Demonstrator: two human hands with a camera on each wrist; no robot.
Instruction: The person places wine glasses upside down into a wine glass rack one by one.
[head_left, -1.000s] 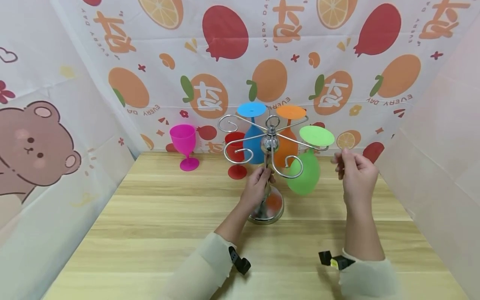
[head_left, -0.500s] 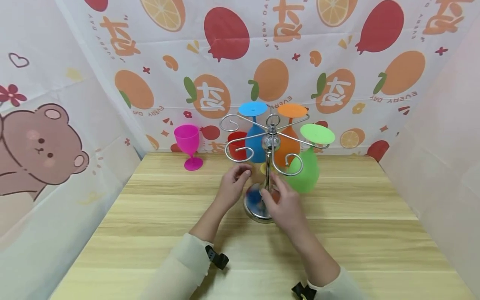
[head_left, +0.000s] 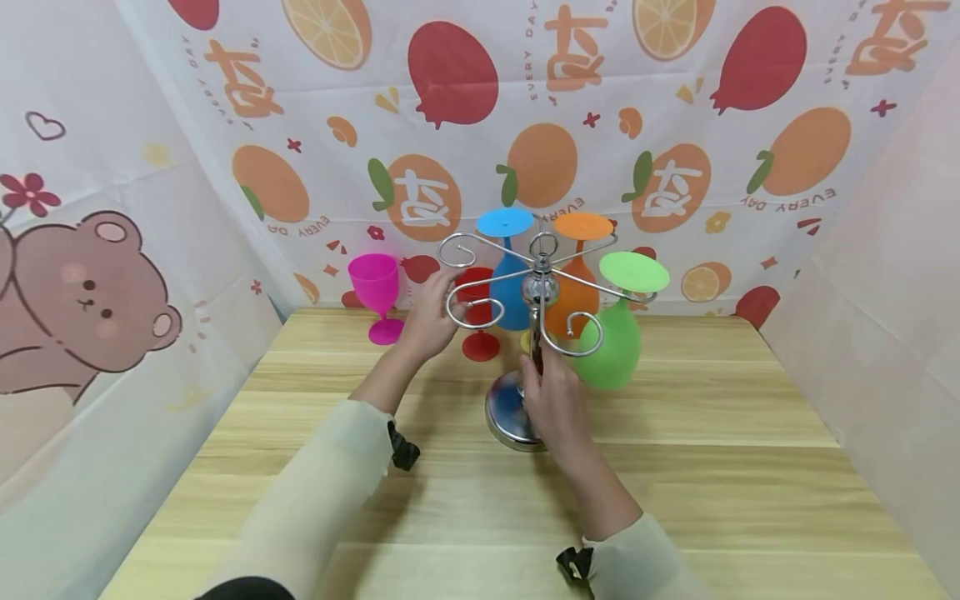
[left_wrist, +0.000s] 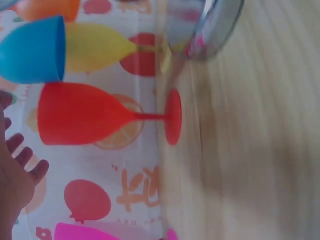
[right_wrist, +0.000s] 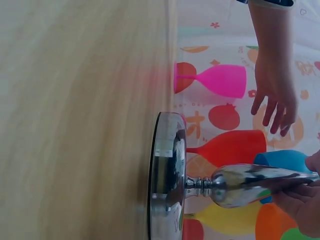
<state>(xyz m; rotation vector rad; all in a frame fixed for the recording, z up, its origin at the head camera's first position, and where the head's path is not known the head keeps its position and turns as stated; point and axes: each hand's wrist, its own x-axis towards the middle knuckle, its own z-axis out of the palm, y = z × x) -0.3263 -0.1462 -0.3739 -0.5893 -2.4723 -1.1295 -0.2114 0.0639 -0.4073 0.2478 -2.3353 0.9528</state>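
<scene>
My right hand (head_left: 558, 404) grips the pole of a chrome goblet rack (head_left: 506, 417) with a round base and curled wire arms. Blue (head_left: 506, 222), orange (head_left: 583, 226) and green (head_left: 633, 272) plastic goblets hang upside down from its arms by their feet. An upright red goblet (left_wrist: 82, 115) stands behind the rack's left side. Close beside its bowl is my left hand (head_left: 429, 321), with loosely bent fingers (left_wrist: 39, 171) apart from the goblet in the left wrist view.
A pink goblet (head_left: 375, 283) stands upright at the back left of the wooden table (head_left: 315, 467). Behind the rack, a yellow goblet (left_wrist: 95, 47) is mostly hidden in the head view. A fruit-printed cloth (head_left: 465, 175) hangs along the back edge.
My left hand has let go of the pole and moved left and back to the red goblet. My right hand has come in from the right and taken hold of the pole.
</scene>
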